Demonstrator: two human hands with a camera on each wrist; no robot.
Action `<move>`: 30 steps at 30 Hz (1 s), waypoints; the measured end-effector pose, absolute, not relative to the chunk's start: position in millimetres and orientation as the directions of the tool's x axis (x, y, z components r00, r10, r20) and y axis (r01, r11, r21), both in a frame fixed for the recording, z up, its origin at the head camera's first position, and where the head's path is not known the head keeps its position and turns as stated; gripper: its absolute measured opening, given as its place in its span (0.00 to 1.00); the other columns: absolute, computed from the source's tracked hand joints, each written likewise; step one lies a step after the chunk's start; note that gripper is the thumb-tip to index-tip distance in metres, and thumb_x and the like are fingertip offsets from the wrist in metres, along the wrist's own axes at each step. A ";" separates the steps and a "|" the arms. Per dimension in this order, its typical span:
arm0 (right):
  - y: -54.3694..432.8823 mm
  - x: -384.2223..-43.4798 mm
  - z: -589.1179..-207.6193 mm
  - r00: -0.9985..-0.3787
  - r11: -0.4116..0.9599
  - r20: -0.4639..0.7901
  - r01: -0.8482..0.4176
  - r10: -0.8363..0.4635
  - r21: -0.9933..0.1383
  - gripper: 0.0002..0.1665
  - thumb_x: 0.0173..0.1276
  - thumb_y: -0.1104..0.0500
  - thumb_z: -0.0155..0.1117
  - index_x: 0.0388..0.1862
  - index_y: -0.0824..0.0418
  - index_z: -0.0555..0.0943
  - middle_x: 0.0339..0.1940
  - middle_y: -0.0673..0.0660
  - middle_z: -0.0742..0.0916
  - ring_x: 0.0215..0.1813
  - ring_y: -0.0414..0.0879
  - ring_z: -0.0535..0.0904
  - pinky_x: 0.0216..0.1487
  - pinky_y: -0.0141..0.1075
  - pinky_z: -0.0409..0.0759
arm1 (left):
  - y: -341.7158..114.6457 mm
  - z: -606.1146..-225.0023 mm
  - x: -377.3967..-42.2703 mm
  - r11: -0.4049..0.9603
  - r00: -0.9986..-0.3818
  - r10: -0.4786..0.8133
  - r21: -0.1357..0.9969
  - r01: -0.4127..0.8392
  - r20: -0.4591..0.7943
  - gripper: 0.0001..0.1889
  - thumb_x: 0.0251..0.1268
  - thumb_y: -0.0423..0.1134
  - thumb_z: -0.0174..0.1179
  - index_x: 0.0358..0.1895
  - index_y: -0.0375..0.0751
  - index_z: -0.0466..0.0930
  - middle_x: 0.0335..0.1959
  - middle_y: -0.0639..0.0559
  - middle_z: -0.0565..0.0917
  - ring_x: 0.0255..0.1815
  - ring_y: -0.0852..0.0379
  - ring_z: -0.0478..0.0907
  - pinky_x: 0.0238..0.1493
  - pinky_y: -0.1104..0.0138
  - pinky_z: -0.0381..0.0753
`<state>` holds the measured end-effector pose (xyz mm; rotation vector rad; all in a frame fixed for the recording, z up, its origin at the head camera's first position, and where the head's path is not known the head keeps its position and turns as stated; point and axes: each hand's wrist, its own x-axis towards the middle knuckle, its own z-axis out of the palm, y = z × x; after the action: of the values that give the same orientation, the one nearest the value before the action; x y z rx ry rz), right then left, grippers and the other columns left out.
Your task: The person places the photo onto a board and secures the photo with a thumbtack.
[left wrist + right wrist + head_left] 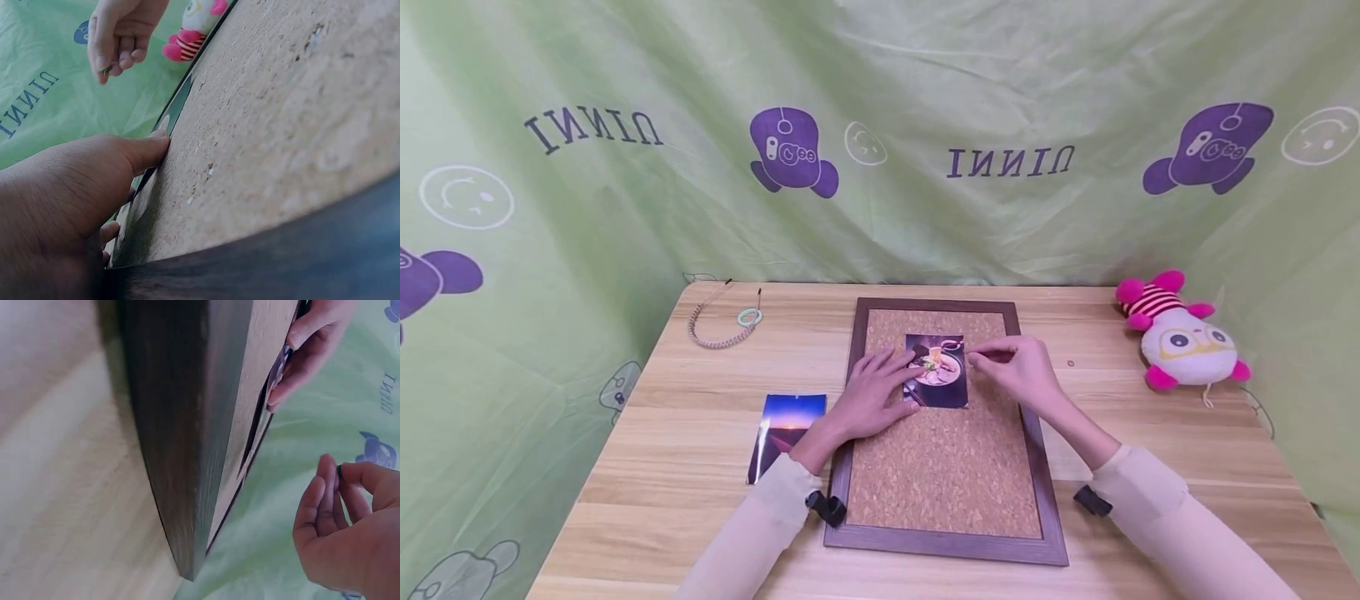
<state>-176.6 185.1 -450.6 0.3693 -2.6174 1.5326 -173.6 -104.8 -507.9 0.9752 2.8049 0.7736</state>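
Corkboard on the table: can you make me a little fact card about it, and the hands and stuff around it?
Board: dark-framed corkboard, on the table
On it: food photo
Left grip: fingers resting on the food photo
Right grip: pinching a tiny green thing near the photo's right edge
Left of board: sky photo, bumpy band
Right of board: plush toy with pink limbs

Head cam: high, near side, facing fwd & down; takes in tabletop [662,467], whole corkboard [940,475] & far curtain [880,233]. L wrist cam: v. close, low, tilted, skimming cork past L hand [81,194]. R wrist cam: low, tilted, close by frame edge [169,425], R hand [356,537] in fg. Wrist views share both hands, board, curtain.
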 end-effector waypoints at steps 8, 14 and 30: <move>173.0 -197.9 -459.4 -0.984 0.354 0.091 -0.140 -0.150 -0.925 0.09 0.73 0.70 0.76 0.48 0.76 0.91 0.41 0.70 0.94 0.36 0.51 0.95 0.39 0.33 0.92 | -103.6 -508.4 -173.5 0.683 -0.796 0.600 0.465 0.564 0.084 0.33 0.81 0.55 0.64 0.82 0.47 0.75 0.88 0.44 0.65 0.91 0.35 0.52 0.89 0.38 0.47; 165.1 -207.3 -460.7 -0.984 0.415 -0.024 -0.053 -0.179 -0.908 0.08 0.75 0.69 0.73 0.46 0.76 0.89 0.36 0.67 0.94 0.35 0.53 0.94 0.38 0.36 0.93 | -102.6 -509.0 -173.0 0.690 -0.794 0.603 0.447 0.570 0.083 0.33 0.82 0.55 0.63 0.83 0.48 0.75 0.89 0.44 0.65 0.91 0.35 0.52 0.89 0.37 0.48; 137.1 -237.9 -459.1 -0.975 0.509 -0.090 -0.026 -0.202 -0.860 0.08 0.79 0.67 0.71 0.42 0.73 0.87 0.30 0.67 0.91 0.29 0.43 0.85 0.30 0.32 0.88 | -103.9 -510.1 -173.3 0.681 -0.791 0.603 0.451 0.576 0.100 0.33 0.81 0.55 0.64 0.82 0.47 0.75 0.88 0.43 0.66 0.91 0.34 0.52 0.89 0.37 0.48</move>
<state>-237.9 137.1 -459.1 0.2198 -2.8806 1.6366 -173.3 -103.9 -510.1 0.9931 2.8279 0.7290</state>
